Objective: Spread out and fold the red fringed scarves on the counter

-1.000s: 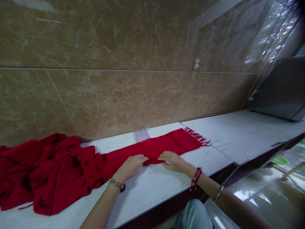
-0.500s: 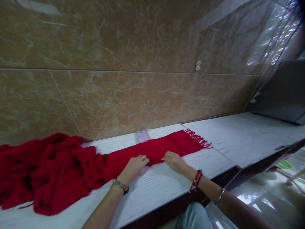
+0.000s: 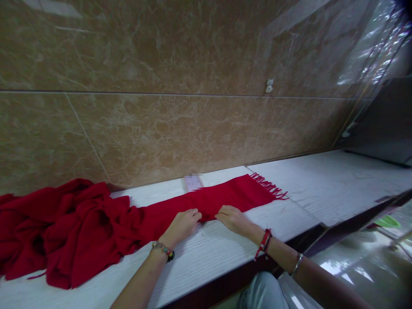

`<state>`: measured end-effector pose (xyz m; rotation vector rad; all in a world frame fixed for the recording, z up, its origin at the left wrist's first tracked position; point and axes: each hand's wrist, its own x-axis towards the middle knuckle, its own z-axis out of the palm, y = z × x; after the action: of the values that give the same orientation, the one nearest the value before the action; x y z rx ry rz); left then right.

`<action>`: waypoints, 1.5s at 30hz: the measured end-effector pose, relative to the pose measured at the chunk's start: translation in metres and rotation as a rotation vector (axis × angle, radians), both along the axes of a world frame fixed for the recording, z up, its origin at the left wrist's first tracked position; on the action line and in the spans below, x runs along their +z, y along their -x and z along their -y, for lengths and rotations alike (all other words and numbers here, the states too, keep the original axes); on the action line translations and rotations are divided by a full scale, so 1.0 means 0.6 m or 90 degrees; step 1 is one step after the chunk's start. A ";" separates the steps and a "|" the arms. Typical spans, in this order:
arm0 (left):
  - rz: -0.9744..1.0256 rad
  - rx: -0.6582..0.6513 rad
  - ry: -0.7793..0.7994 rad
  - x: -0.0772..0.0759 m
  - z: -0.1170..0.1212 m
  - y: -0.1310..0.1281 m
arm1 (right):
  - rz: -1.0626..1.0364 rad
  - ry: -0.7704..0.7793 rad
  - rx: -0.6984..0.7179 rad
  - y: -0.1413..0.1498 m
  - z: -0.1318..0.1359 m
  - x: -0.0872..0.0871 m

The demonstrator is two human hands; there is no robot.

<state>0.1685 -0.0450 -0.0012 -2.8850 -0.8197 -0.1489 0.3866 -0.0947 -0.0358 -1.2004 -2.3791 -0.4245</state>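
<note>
A red scarf (image 3: 238,193) lies along a white wood-grain surface (image 3: 206,257). Its right part is laid flat and narrow, ending in a fringe, while the left part is heaped in loose folds. My left hand (image 3: 183,225), wearing a ring, is closed on the scarf's near edge around its middle. A short way to the right, my right hand (image 3: 233,219) pinches that same near edge. The fingertips of both hands are partly hidden.
Behind the surface rises a brown marble-look tiled wall (image 3: 161,133) with a small white figure (image 3: 269,85) on it. A pale blurred-out card (image 3: 193,182) lies behind the scarf. At the far right stands a dark grey box-like object (image 3: 383,124). A green basin (image 3: 388,221) is lower right.
My right hand has slid slightly left along the scarf's near edge, closer to my left hand. My left hand has stayed in place. The camera view has shifted a little.
</note>
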 end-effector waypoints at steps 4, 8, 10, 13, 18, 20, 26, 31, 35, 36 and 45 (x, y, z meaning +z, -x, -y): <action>0.002 -0.003 0.023 0.002 -0.004 0.005 | 0.039 -0.011 -0.017 0.002 0.002 0.003; 0.002 -0.005 0.052 0.006 -0.005 0.008 | 0.068 0.016 -0.003 0.004 0.005 0.007; 0.006 -0.007 0.065 0.006 -0.005 0.011 | 0.046 0.040 0.000 0.004 0.005 0.008; 0.007 -0.005 0.088 0.008 -0.004 0.015 | -0.011 0.079 0.015 0.004 0.006 0.009; 0.077 -0.046 0.116 0.021 -0.008 0.012 | -0.046 0.088 0.047 0.002 0.005 0.003; 0.107 -0.028 0.106 0.020 -0.020 0.015 | -0.046 0.078 0.051 0.001 0.004 0.000; 0.106 0.272 0.133 -0.015 -0.101 0.082 | -0.052 0.087 0.051 -0.002 0.003 -0.002; 0.114 0.290 0.232 -0.002 -0.176 0.104 | -0.046 0.092 0.049 0.000 0.003 0.002; 0.073 0.271 0.325 0.024 -0.217 0.079 | -0.042 0.101 0.035 0.001 0.004 0.004; 0.065 0.265 0.347 0.029 -0.224 0.074 | -0.041 0.103 0.034 0.001 0.004 0.004; 0.081 0.219 0.515 0.045 -0.236 0.049 | -0.034 0.117 0.029 0.011 0.003 0.012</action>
<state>0.1389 0.0964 0.0256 -3.3827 -1.7201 0.0567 0.3802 -0.0967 -0.0283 -1.2165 -2.4369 -0.1591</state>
